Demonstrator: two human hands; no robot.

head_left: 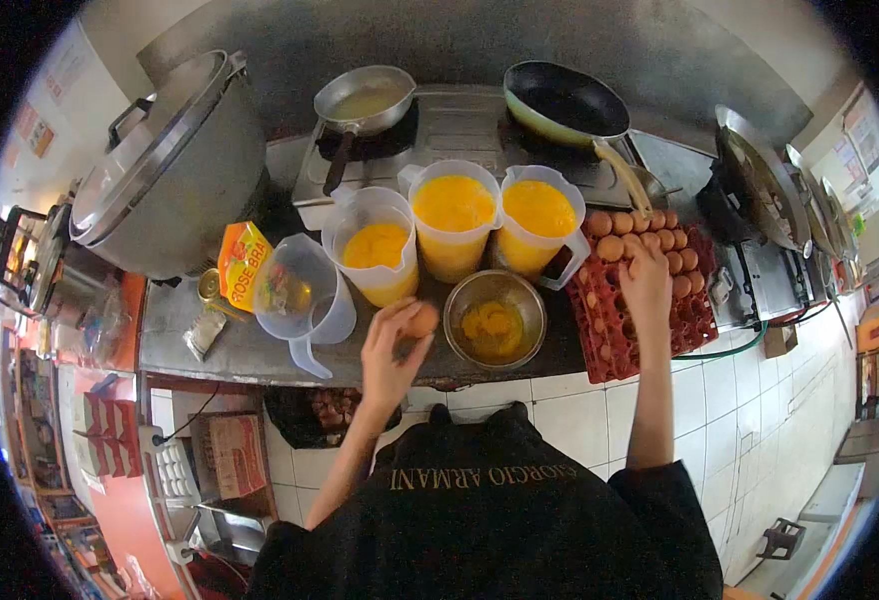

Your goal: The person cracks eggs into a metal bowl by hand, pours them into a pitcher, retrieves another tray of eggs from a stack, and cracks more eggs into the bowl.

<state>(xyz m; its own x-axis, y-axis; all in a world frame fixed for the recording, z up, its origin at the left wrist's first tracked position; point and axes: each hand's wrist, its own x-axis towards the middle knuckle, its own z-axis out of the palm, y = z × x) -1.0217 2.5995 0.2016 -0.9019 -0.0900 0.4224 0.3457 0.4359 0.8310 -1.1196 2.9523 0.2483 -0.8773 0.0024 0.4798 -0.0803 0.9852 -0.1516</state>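
My left hand [392,350] is closed round a brown egg [422,321] just left of a steel bowl [528,350], which holds cracked egg with yellow yolk. Over at the right, my right hand [648,285] reaches down into a red egg tray [600,350], its fingertips curled on an egg [651,241] in the rows. More brown eggs [610,248] fill the tray's far part. Behind the bowl stand three plastic jugs of yellow egg: a left jug [407,285], a middle jug [450,250] and a right jug [530,255].
A clear jug [332,318] and an orange packet [244,262] stand left of my left hand. A large lidded pot [185,190] is at the left. On the stove [450,115] sit a small pan [365,98] and a frying pan [565,125]. Below the counter hangs a black bag [290,415].
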